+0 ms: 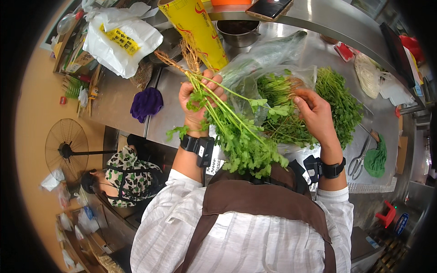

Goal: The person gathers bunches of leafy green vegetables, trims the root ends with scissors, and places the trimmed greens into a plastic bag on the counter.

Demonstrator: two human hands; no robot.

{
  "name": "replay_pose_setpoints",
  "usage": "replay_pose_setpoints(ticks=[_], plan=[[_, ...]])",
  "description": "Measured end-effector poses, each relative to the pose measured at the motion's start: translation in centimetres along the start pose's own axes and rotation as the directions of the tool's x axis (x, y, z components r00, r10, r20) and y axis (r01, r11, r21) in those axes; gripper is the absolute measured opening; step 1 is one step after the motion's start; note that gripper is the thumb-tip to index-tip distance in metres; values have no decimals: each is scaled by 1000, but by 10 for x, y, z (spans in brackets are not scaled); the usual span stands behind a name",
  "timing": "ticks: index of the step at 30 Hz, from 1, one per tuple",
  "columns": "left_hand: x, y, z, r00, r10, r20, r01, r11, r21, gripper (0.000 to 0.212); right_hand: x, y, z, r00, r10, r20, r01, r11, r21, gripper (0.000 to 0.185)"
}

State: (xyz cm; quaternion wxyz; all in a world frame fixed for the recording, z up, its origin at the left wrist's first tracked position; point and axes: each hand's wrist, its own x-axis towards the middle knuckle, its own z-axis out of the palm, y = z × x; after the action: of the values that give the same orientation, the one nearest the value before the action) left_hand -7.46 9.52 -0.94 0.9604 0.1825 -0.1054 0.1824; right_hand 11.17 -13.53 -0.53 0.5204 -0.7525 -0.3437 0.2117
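My left hand (pixel 201 97) is closed around the lower stems of a bunch of coriander (pixel 235 136). Its tangled brown roots (pixel 187 56) stick out beyond my fingers, and the leafy tops hang down towards my apron. Over on the right, my right hand (pixel 314 109) is bent at the brown roots of more coriander (pixel 276 88), which lies in an open clear plastic bag (pixel 247 92). Whether its fingertips pinch any stems is hidden. Just beyond that hand sits another leafy green heap (pixel 336 102) on the steel worktop (pixel 170 112).
A yellow printed roll (pixel 201 37), a steel pot (pixel 238 34) and bagged long greens (pixel 269 56) stand or lie farther back. Scissors (pixel 358 163) and a green cloth (pixel 375 158) are at right, a purple cloth (pixel 146 104) at left. A person (pixel 129 177) sits near a fan (pixel 66 150).
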Motion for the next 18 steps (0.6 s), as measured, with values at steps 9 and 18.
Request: replay_pose_setpoints(ticks=[9, 18], plan=[[-5, 1, -7, 964, 184, -192, -147, 971, 191, 43, -8, -11, 1, 993, 88, 79, -100, 981, 166, 26], [-6, -16, 12, 906, 132, -401, 184, 731, 657, 25, -6, 20, -3, 985, 143, 100, -161, 967, 199, 24]])
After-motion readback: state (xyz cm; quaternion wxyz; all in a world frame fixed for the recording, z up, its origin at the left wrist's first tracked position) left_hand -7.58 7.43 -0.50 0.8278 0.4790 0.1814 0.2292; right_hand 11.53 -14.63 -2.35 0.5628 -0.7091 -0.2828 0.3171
